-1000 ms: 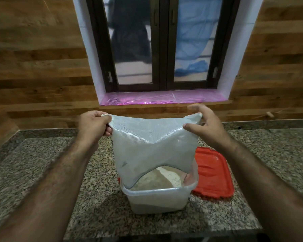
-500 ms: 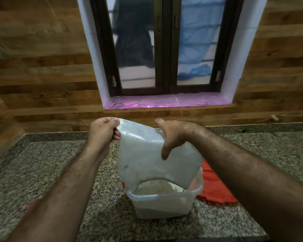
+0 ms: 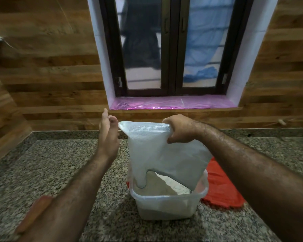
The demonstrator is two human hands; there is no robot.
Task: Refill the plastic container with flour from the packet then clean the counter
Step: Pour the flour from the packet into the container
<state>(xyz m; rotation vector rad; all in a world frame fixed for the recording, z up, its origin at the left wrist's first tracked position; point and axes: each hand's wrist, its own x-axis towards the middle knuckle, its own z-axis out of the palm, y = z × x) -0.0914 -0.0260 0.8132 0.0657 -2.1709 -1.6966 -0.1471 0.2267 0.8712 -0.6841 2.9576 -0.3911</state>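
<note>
Spanning the lower frame, the granite counter (image 3: 51, 172) carries the plastic container (image 3: 166, 205) at lower centre, flour heaped inside. Your right hand (image 3: 180, 130) pinches the upturned packet (image 3: 164, 154) by its top edge, its mouth dipping into the container. Your left hand (image 3: 107, 137), at centre left, hangs open, fingers apart, just beside the packet's corner. Tap the packet's side gently and keep its mouth below the rim so nothing dusts the red lid (image 3: 222, 189) behind.

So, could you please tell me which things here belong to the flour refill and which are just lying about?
Job: flour packet, plastic container, red lid, right hand, left hand.
Lying about: orange-brown object under the left forearm.
</note>
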